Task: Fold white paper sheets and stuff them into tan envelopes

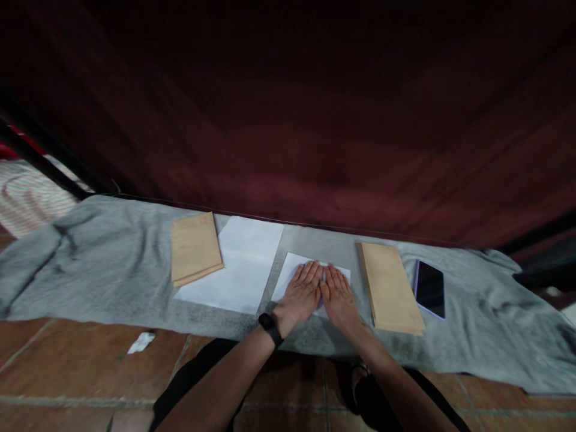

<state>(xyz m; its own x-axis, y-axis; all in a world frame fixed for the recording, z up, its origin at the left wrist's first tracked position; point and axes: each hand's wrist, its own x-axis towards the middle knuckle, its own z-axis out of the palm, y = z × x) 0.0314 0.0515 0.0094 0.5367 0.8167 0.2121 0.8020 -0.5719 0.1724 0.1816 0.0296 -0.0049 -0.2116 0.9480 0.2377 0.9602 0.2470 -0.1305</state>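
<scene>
Both my hands lie flat, side by side, on a small white sheet of paper. My left hand has its fingers stretched forward over the middle of the sheet, and a black watch is on that wrist. My right hand presses on the sheet's right part, its thumb close to the left hand. Larger white paper is to the left, partly under some brown envelopes. Right of my hands is another stack of brown envelopes. My palms hide much of the small sheet.
A grey cloth covers the long low surface. On its right part lies a phone with a dark screen. Behind hangs a dark red curtain. A white scrap lies on the tiled floor.
</scene>
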